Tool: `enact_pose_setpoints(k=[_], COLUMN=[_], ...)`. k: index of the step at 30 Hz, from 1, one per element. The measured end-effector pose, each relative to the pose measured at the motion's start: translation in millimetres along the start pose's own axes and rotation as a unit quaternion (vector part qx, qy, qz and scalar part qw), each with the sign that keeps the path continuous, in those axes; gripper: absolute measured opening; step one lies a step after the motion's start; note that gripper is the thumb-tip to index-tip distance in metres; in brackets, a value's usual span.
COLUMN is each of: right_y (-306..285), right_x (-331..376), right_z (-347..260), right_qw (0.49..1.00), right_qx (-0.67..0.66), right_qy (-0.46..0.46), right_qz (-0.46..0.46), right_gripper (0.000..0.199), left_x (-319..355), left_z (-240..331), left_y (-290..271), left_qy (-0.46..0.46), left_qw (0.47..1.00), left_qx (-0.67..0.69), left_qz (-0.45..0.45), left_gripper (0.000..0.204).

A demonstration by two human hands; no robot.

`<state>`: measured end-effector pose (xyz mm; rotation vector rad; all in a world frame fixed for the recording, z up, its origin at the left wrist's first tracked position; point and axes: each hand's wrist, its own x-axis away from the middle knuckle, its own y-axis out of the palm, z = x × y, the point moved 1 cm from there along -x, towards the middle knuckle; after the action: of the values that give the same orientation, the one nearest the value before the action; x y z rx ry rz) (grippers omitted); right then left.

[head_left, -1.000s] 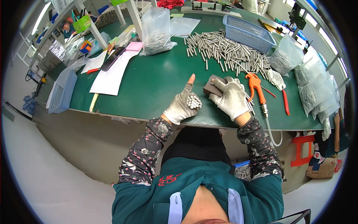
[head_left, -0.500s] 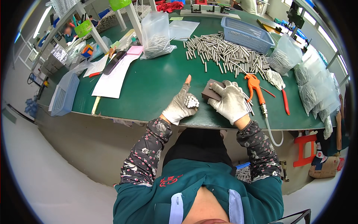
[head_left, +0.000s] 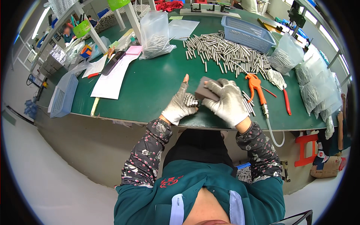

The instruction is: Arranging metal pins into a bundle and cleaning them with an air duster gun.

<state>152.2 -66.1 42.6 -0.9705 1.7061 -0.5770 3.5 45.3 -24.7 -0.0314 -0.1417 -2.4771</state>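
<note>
My left hand (head_left: 176, 107), in a whitish glove with bare fingertips, is closed around a bundle of short metal pins (head_left: 191, 100). The pins' round ends face up and its thumb points away from me. Close beside it, my right hand (head_left: 227, 104), gloved the same way, grips a dark brown rectangular block (head_left: 204, 90). The block's near left edge is right by the pins; whether it touches them I cannot tell. A few loose pins (head_left: 248, 104) lie just right of my right hand. Both hands are over the near edge of the green table (head_left: 150, 90).
A heap of metal pins (head_left: 225, 52) spreads across the far side, before a blue basket (head_left: 247, 35). An orange air gun (head_left: 256, 88) with its hose lies at right, near red-handled pliers (head_left: 287, 101). Bags of pins (head_left: 313, 88) stand far right; another bag (head_left: 155, 37) and papers (head_left: 112, 80) are left.
My right hand has brought the brown block leftward, up to the pin bundle, and tilted it. The bundle in my left hand has turned slightly, showing more of the pins' sides.
</note>
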Motion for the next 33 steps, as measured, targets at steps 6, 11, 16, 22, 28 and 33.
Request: enact_pose_setpoints(k=[6, 11, 16, 22, 28, 33], right_y=[13.8, 20.4, -47.6, -76.1, -63.1, -69.4], right_x=[-16.9, -11.1, 19.1, 65.3, 58.5, 68.5], right_z=[14.5, 31.4, 77.4, 121.7, 125.0, 156.3], right_qw=[0.982, 0.978, 0.952, 0.875, 0.879, 0.878], right_qx=[0.160, 0.204, 0.222, 0.292, 0.213, -0.005], right_qy=[0.077, 0.002, 0.193, 0.383, 0.404, 0.471], right_qz=[-0.062, 0.039, 0.079, -0.058, -0.135, -0.083], right_gripper=[0.043, 0.058, 0.041, 0.044, 0.040, 0.031], left_x=[6.3, 3.9, 6.0, 3.1, 0.8, 0.8], left_z=[16.2, 2.6, 2.8, 0.4, 14.5, 13.5], left_y=[11.3, 5.3, 5.1, 4.2, 9.4, 10.4], left_qy=[0.152, 0.147, 0.161, 0.160, 0.151, 0.168], left_qw=[0.955, 0.982, 0.976, 0.969, 0.978, 0.969], left_qx=[-0.251, -0.116, -0.148, -0.186, -0.136, -0.172], left_qz=[0.035, -0.002, -0.010, -0.006, 0.042, 0.061], left_gripper=[0.111, 0.109, 0.106, 0.102, 0.098, 0.097])
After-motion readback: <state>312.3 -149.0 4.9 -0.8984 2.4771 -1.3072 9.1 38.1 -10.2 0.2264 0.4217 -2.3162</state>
